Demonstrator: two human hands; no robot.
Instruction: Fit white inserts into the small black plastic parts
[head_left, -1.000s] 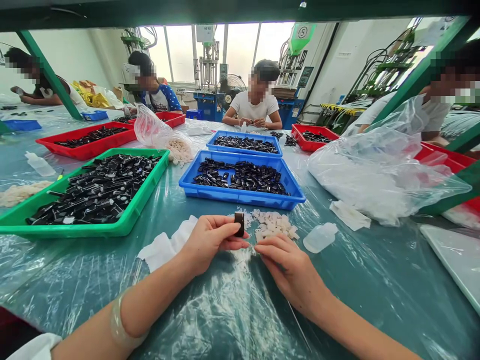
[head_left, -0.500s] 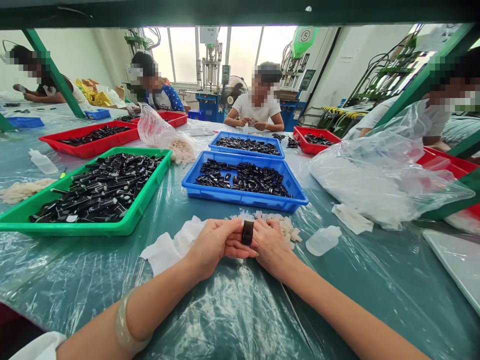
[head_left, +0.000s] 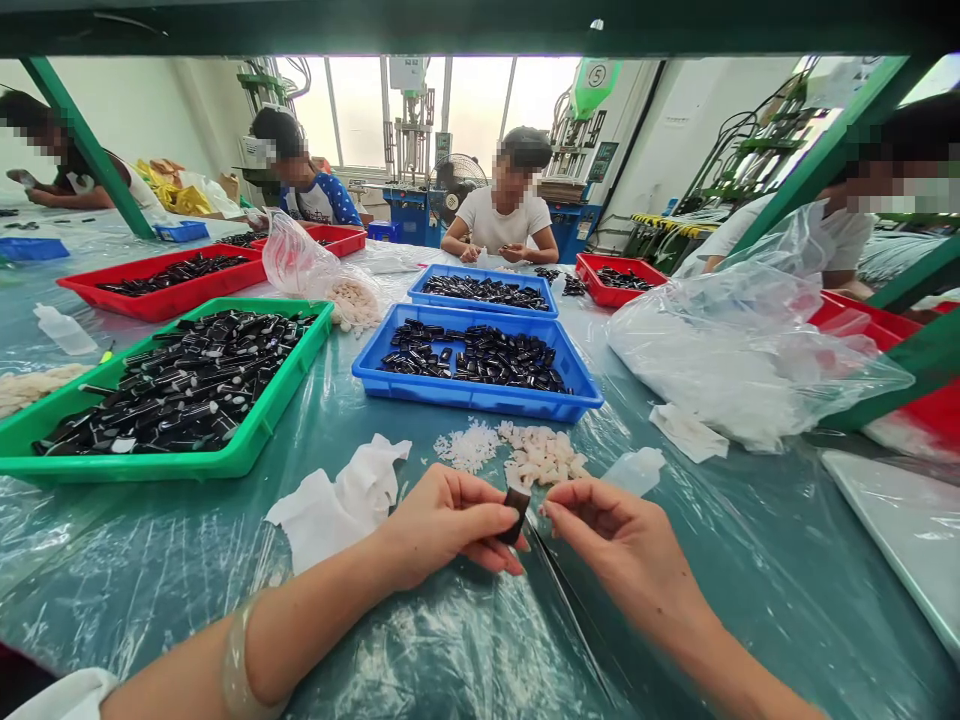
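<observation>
My left hand (head_left: 457, 520) is closed around a small black rectangular piece (head_left: 514, 518) with a pale top end, held tilted between thumb and fingers. Just right of it, my right hand (head_left: 630, 535) pinches thumb against forefinger; a tiny speck shows at the tips, too small to name. Beyond both hands lie a heap of small white bits (head_left: 466, 446) and a heap of cream-coloured pieces (head_left: 544, 456). A white cloth (head_left: 341, 505) rests left of my left hand. Behind my right hand a translucent squeeze bottle (head_left: 636, 470) lies on its side, partly hidden.
Blue trays (head_left: 480, 397) of black pieces stand ahead. A green tray (head_left: 247, 455) of black parts is at left, with red trays (head_left: 142, 305) farther back. At right are a clear plastic bag (head_left: 735, 350) and a green frame post (head_left: 817, 160). Several people sit around the table.
My right hand has moved right, away from the black piece, and its fingers are now pinched. My left hand still holds the piece, now tilted with its pale end up.
</observation>
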